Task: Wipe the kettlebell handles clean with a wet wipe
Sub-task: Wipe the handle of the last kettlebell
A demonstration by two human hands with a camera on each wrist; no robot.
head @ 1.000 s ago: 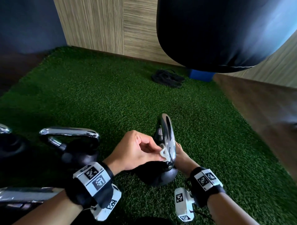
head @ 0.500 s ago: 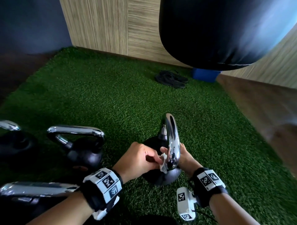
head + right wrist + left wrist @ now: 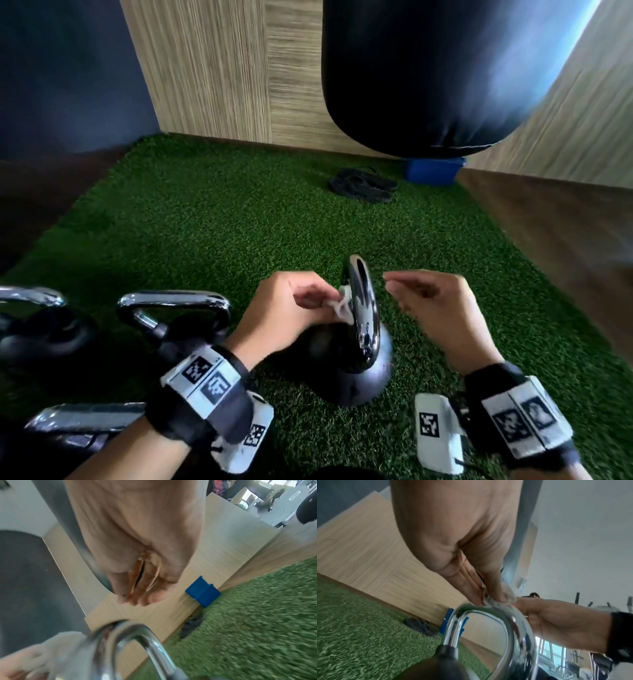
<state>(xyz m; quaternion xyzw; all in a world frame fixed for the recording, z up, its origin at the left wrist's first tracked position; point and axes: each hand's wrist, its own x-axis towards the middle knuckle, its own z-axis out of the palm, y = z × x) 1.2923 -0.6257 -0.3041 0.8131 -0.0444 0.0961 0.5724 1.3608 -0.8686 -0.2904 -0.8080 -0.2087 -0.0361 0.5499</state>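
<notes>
Pinching a crumpled white wet wipe [image 3: 503,599] between thumb and fingertips of the left hand [image 3: 453,536], pressing it against the top of the chrome handle [image 3: 510,627] of a black kettlebell [image 3: 436,669]. Hovering just beyond the handle on the far side, the right hand [image 3: 561,623], fingers loosely extended, black wrist strap [image 3: 619,632] showing. Lying behind: green turf [image 3: 359,628], wood-panel wall [image 3: 376,563], dark sandals [image 3: 419,626], a blue box [image 3: 447,622] partly hidden by the handle.
</notes>
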